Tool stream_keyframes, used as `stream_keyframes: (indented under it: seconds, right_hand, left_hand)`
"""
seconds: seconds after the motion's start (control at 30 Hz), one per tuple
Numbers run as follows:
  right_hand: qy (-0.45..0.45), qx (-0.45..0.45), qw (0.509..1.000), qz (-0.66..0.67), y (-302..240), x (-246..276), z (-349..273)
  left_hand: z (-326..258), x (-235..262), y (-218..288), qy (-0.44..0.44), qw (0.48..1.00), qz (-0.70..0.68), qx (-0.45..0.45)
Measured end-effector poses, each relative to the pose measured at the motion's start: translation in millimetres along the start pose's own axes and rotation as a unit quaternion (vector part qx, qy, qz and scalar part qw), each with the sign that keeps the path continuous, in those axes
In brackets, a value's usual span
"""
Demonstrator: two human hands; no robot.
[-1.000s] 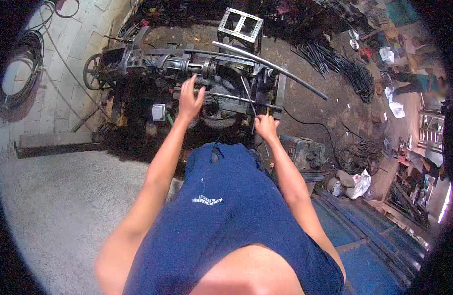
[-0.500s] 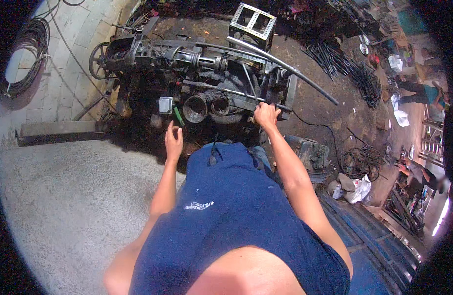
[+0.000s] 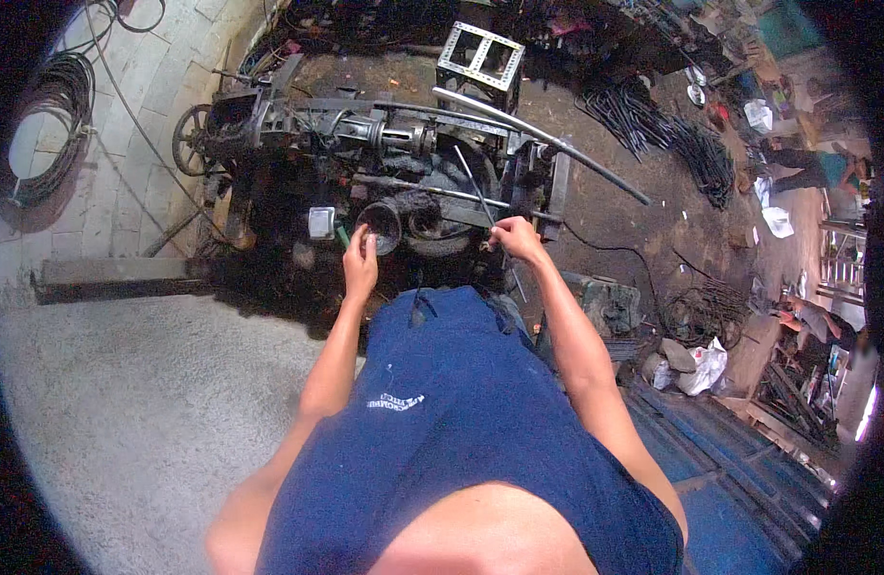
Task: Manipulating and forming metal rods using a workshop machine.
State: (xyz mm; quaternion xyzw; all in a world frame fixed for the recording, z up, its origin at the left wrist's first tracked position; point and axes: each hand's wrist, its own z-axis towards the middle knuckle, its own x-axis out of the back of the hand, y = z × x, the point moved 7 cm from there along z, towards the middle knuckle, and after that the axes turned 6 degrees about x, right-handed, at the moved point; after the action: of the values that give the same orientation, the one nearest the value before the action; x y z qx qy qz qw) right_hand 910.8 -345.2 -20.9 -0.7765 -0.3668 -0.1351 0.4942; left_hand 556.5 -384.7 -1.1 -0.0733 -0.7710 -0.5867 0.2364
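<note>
In the head view, the right hand (image 3: 515,238) pinches a thin rod (image 3: 473,179) slanting across the front of a grimy machine (image 3: 365,132); the left hand (image 3: 361,268) is loosely curled beside a round metal cup (image 3: 385,224), its grip impossible to tell. Dark stained floor (image 3: 622,218) carries a heap of bars (image 3: 699,161), while pale concrete (image 3: 154,402) meets a block wall (image 3: 164,110) with coiled cable (image 3: 75,88).

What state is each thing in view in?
Thin rod: tilted, gripped
Right hand: closed on it
Left hand: fingers bent, grip unclear
Long pipe: slanted
Spoked wheel: upright, turning or not unclear
Perforated frame: standing upright
Cable: coiled
Dark rods: piled loosely
</note>
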Motion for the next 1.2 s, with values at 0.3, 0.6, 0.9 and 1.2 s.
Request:
stream_keyframes:
  seconds: [0.3,0.6,0.9,1.2]
  right_hand:
    - [0.019,0.105,0.972,0.210,-96.8,46.1,-57.7]
    - [0.162,0.212,0.938,0.220,-167.9,102.1,-95.6]
    - [0.249,0.242,0.900,0.265,-203.4,133.2,-125.4]
    - [0.233,0.251,0.882,0.323,-211.1,137.1,-132.9]
  left_hand:
    - [50.5,-46.6,49.0,-0.147,0.935,-0.304,0.113]
    - [58.1,-62.4,251.7,-0.356,0.729,-0.582,0.058]
    - [45.1,-68.9,344.5,-0.421,0.699,-0.579,-0.008]
    - [44.9,-78.7,349.5,-0.435,0.693,-0.574,-0.003]
